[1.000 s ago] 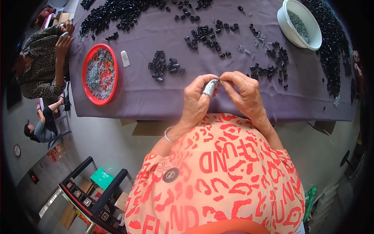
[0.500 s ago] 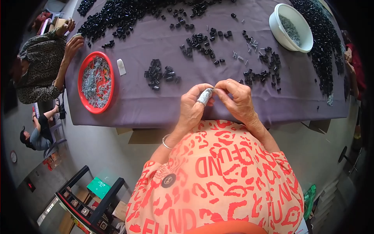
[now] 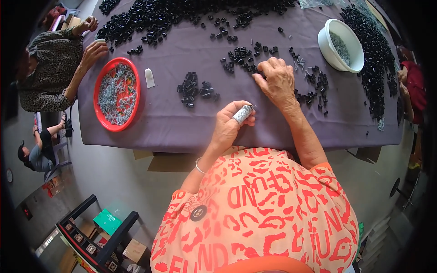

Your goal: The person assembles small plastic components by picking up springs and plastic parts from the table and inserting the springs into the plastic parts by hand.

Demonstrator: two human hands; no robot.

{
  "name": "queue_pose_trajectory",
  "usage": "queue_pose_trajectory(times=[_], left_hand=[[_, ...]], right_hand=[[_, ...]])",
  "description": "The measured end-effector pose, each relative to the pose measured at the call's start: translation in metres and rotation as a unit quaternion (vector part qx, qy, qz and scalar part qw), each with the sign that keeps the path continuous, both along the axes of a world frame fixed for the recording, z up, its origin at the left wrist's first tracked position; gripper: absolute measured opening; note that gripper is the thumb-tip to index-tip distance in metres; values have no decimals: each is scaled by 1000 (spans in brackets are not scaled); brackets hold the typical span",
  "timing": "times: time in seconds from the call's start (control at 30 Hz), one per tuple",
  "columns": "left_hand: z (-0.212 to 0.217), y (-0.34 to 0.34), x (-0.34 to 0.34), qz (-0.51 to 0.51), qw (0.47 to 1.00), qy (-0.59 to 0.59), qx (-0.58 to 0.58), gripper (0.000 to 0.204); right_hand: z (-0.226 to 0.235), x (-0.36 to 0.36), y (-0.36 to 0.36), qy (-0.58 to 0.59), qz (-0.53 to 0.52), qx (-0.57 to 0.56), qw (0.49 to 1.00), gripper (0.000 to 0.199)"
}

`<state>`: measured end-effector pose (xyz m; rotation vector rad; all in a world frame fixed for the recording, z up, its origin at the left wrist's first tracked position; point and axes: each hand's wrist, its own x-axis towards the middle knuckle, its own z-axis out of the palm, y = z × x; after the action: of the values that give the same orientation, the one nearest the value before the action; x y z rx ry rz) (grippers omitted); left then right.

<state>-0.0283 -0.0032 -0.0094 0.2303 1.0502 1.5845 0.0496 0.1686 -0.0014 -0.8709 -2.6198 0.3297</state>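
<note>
Reached farther forward with right hand [image 3: 276, 81], nearer than left hand [image 3: 233, 120] to black pieces [image 3: 240, 57] just ahead-left; pinching small dark piece [image 3: 253, 106] with left; unable to judge right grip.

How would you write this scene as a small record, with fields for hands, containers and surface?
Left hand: pinching a tiny dark piece; one digit in a pale wrap
Right hand: fingertips at black pieces; grip hidden
Red basin: thin grey pieces inside, person's left
White bowl: grey bits inside, person's right
Surface: purple cloth
</note>
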Motion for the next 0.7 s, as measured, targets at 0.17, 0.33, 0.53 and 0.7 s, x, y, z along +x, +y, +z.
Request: queue_pose_trajectory(times=[0.17,0.33,0.53,0.7], left_hand=[[0,-2,-2,-11,1000,-6,20,13],[-1,-1,-3,-8,999,-28,21,13],[-1,-1,-4,-3,999,-34,18,14],[-3,-2,-3,6,999,-35,27,14]], right_hand=[[-1,6,-6,30,8,25,999,13],[12,20,-13,118,38,-25,992,14],[21,36,-30,299,-5,-483,823,15],[23,43,-41,315,-21,-572,757,22]])
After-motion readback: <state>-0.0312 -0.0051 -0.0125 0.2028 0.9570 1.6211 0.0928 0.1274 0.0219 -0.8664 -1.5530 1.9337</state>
